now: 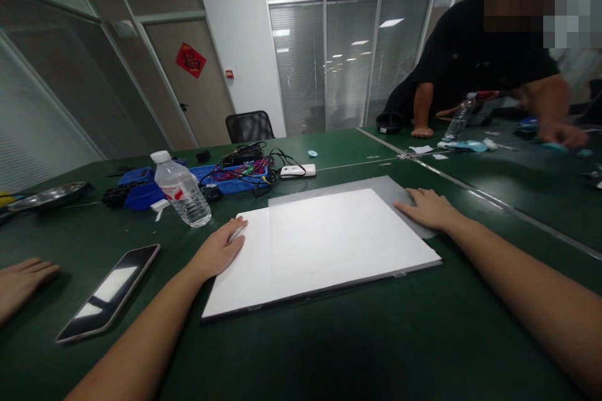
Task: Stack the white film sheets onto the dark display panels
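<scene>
Left hand (220,245) lies over the left edge of a white board (251,266), thumb on top; whether it grips that edge, I cannot tell. Right hand (431,208), released, rests with loosely spread fingers on a translucent sheet (379,185), which overlaps the board and reaches past its back and right edges. Board and sheet lie toward the near side of the green table (329,351). Across the table from its left side, another person's hand (29,279) rests near a phone (110,291). Next, a clear bottle (188,197) stands behind the left hand, then a blue tray (235,187) of tangled cables lies toward the far edge, a white device (298,171) just right of it. Past a metal seam (475,191) at the right, a co-worker (470,50) in black leans over the table near another bottle (459,119).
</scene>
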Action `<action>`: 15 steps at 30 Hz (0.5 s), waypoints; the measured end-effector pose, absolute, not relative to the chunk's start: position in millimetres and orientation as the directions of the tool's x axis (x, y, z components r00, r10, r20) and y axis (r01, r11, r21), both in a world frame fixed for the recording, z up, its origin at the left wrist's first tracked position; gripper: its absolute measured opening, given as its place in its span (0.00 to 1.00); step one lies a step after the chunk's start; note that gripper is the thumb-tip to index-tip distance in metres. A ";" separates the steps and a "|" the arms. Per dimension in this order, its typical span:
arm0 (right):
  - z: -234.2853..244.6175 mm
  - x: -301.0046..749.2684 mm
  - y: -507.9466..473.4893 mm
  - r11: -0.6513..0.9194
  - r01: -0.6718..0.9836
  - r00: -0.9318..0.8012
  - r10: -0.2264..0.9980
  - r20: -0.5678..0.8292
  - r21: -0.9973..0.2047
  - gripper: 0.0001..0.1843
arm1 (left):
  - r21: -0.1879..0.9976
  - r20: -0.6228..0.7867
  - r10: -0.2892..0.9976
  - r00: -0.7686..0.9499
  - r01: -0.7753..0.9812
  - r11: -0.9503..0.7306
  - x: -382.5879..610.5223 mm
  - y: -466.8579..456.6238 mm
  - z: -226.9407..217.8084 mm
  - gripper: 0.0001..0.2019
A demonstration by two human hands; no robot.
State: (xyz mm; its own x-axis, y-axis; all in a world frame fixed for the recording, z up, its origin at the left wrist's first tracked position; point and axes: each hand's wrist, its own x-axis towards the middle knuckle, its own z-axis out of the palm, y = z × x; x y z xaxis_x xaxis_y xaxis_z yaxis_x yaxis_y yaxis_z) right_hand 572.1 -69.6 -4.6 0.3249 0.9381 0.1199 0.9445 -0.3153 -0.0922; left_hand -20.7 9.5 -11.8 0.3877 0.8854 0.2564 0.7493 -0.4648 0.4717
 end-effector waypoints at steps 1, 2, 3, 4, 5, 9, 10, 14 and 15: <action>-5.1 565.7 -69.9 -0.288 0.954 0.297 0.947 0.120 -0.088 0.52 | 0.471 0.257 0.885 0.388 0.749 -0.465 -20.8 9.6 -12.0 0.37; -5.3 558.1 -70.3 -0.263 0.961 0.272 0.955 0.117 -0.082 0.54 | 0.471 0.261 0.884 0.388 0.748 -0.467 -20.9 9.6 -12.3 0.37; -5.3 550.0 -70.8 -0.243 0.967 0.251 0.962 0.112 -0.074 0.55 | 0.469 0.268 0.882 0.388 0.747 -0.471 -20.9 9.7 -12.7 0.37; -5.1 542.1 -71.6 -0.232 0.971 0.238 0.966 0.106 -0.063 0.56 | 0.467 0.277 0.879 0.388 0.745 -0.476 -20.8 9.7 -13.0 0.37; -4.8 535.1 -72.5 -0.230 0.972 0.234 0.967 0.100 -0.052 0.57 | 0.463 0.286 0.876 0.388 0.744 -0.481 -20.7 9.7 -13.3 0.37; -0.8 516.3 -78.3 -0.229 0.973 0.231 0.969 0.081 -0.036 0.58 | 0.455 0.300 0.877 0.376 0.752 -0.477 -19.4 9.2 -13.7 0.38; 1.0 513.0 -80.2 -0.221 0.974 0.224 0.971 0.083 -0.039 0.59 | 0.457 0.298 0.880 0.371 0.754 -0.473 -19.1 9.1 -13.7 0.39; 10.4 495.6 -88.6 -0.210 0.976 0.214 0.973 0.088 -0.049 0.60 | 0.457 0.290 0.883 0.368 0.758 -0.466 -19.3 9.0 -13.8 0.41; 12.9 490.0 -90.7 -0.214 0.976 0.217 0.972 0.095 -0.038 0.60 | 0.454 0.287 0.884 0.370 0.760 -0.465 -19.6 9.0 -13.7 0.41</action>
State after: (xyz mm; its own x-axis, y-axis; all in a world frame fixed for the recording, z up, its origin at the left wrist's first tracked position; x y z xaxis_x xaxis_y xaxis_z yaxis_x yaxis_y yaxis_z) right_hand 490.0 -90.7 12.9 0.2167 0.9716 0.0949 0.9761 -0.2139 -0.0382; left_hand -19.6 9.0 -13.7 0.3699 0.8837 0.2867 0.7596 -0.4654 0.4544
